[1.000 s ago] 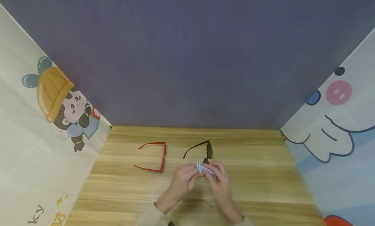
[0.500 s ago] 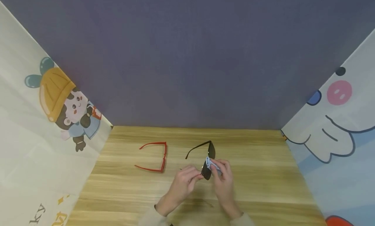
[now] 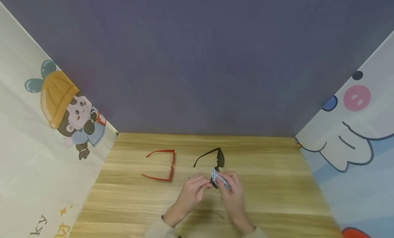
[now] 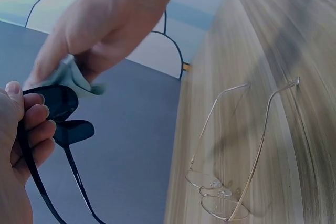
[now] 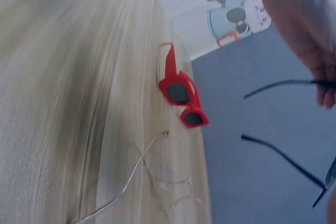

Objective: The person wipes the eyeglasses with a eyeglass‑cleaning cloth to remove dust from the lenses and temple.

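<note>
My left hand (image 3: 192,190) grips a pair of black sunglasses (image 3: 220,158) by the near end of the frame, fingers curled round the hinge and temple. The sunglasses are held above the table with both temples unfolded. In my right hand (image 3: 233,193) a light-blue cloth (image 3: 213,173) is pinched between thumb and fingers, lying over the near lens and hiding most of it. From the left wrist view, the bunched cloth (image 4: 73,77) sits right behind the lens, with the right hand (image 4: 100,30) above it.
Red sunglasses (image 3: 171,166) lie unfolded on the wooden table (image 3: 271,183), left of the hands. Thin gold wire-rimmed glasses (image 4: 263,140) rest on the table below the hands. A dark grey panel (image 3: 197,66) stands behind, with cartoon-printed sheets at both sides.
The cloth slid right off most of the near lens half a second ago, baring it, and has moved back left over it now. The left hand keeps its grip, with the sunglasses shifting slightly.
</note>
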Demonstrator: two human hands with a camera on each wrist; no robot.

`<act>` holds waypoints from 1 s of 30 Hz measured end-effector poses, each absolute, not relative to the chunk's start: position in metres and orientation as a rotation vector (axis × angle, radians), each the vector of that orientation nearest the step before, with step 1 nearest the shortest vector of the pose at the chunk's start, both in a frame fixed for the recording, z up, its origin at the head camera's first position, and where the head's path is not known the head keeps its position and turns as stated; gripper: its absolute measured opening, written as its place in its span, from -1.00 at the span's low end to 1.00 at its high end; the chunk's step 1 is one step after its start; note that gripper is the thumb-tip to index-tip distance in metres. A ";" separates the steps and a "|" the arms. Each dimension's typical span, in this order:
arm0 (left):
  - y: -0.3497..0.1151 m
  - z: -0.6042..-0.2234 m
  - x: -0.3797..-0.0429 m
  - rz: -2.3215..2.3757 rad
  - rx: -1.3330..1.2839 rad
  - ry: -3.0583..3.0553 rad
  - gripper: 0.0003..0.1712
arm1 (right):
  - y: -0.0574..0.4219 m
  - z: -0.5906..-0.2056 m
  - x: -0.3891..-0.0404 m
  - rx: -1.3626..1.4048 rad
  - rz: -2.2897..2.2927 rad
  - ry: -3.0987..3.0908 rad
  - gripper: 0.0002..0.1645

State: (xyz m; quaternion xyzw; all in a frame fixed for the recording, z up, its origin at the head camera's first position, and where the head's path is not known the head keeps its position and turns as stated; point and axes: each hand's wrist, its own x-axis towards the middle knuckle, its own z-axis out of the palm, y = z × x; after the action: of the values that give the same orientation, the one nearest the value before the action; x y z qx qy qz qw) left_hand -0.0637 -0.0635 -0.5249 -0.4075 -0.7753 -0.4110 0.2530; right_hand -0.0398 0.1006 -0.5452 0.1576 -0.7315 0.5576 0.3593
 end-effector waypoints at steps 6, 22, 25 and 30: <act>-0.066 -0.527 -0.065 -1.127 -1.107 -2.114 -0.92 | 0.097 -0.548 -0.038 0.558 1.499 -1.786 -0.58; -0.065 -0.523 -0.063 -1.151 -1.128 -2.072 -0.95 | 0.106 -0.546 -0.045 0.330 1.553 -1.912 -0.59; -0.064 -0.524 -0.063 -1.158 -1.127 -2.075 -0.94 | 0.106 -0.536 -0.045 0.241 1.563 -1.944 -0.66; -0.064 -0.525 -0.063 -1.173 -1.113 -2.089 -0.94 | 0.104 -0.520 -0.040 0.194 1.560 -1.962 -0.73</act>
State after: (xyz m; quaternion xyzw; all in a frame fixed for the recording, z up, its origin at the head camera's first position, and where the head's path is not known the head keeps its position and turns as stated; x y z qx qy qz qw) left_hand -0.0631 -0.0640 -0.5254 -0.4083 -0.7663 -0.4303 0.2470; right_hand -0.0397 0.1038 -0.5198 0.0732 -0.7423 0.5902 0.3086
